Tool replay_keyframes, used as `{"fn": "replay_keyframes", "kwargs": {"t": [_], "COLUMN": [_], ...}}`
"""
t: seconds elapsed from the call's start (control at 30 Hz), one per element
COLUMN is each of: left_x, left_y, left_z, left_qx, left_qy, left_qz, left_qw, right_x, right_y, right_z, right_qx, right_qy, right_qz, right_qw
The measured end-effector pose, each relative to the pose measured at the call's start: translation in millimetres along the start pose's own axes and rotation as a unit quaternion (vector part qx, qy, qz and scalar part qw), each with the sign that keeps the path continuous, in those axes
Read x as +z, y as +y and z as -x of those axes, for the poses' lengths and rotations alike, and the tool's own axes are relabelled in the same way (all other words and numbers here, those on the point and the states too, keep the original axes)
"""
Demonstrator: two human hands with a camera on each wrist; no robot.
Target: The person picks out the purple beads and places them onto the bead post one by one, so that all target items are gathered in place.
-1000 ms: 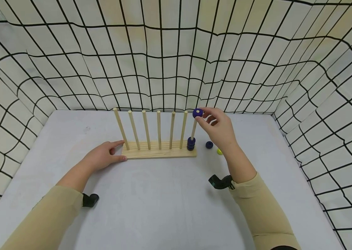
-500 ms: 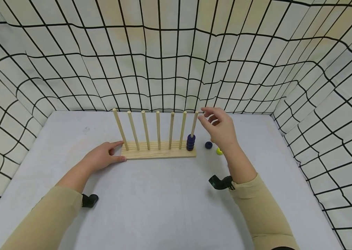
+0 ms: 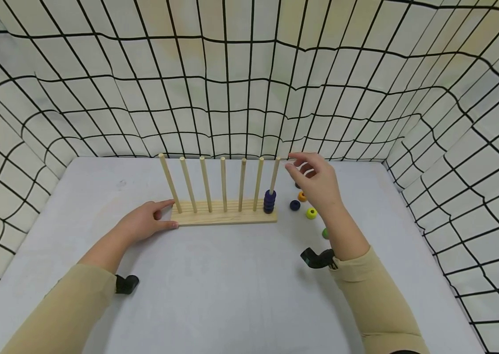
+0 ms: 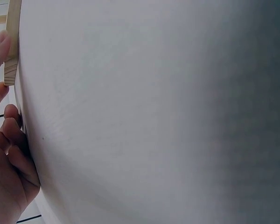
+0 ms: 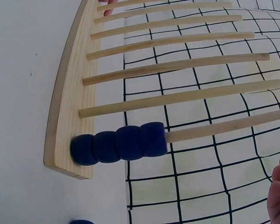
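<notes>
A wooden peg rack [image 3: 222,218] with several upright pegs stands on the table. Its rightmost peg carries a stack of several dark blue beads [image 5: 119,143], sitting down on the base. My left hand [image 3: 145,222] holds the rack's left end, thumb at the front corner and index finger at the back; in the left wrist view its other fingers [image 4: 14,140] are curled beside the board. Just right of the rightmost peg's top, my right hand [image 3: 317,182] hovers with thumb and fingers apart and nothing between them.
Loose beads lie right of the rack: a dark blue bead [image 3: 295,205], an orange bead [image 3: 302,196], a yellow bead [image 3: 311,213] and a green bead [image 3: 326,233], partly hidden by the right arm. Black grid netting [image 3: 231,98] rises behind the white table.
The dark blue bead pinched at the peg's top was let go and dropped onto the stack. My right hand then moved slightly right, uncovering more loose beads. The left hand stays put.
</notes>
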State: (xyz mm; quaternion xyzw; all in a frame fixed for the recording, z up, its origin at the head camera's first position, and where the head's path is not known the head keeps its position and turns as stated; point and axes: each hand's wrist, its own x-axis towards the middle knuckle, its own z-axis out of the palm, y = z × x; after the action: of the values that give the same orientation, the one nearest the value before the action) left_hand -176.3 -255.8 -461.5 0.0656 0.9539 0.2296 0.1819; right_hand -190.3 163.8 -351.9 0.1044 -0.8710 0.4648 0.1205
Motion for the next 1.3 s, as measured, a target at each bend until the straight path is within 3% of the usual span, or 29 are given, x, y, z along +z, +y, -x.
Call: {"fn": "replay_keyframes", "kwargs": {"t": [0.87, 1.3], "left_x": [0.8, 2.4], "left_y": [-1.0, -2.1], "left_z": [0.5, -1.7], "left_qx": [0.001, -0.004], "left_qy": [0.003, 0.001], "left_qz": [0.001, -0.001], "left_qw": [1.0000, 1.0000], "right_x": [-16.9, -24.5], "right_y": [22.9, 37.6], "right_z": [7.9, 12.9], "right_qx": [0.022, 0.056], "right_qy": [-0.019, -0.031], "right_qz": [0.028, 0.043], "right_qw": [0.9992, 0.9970]}}
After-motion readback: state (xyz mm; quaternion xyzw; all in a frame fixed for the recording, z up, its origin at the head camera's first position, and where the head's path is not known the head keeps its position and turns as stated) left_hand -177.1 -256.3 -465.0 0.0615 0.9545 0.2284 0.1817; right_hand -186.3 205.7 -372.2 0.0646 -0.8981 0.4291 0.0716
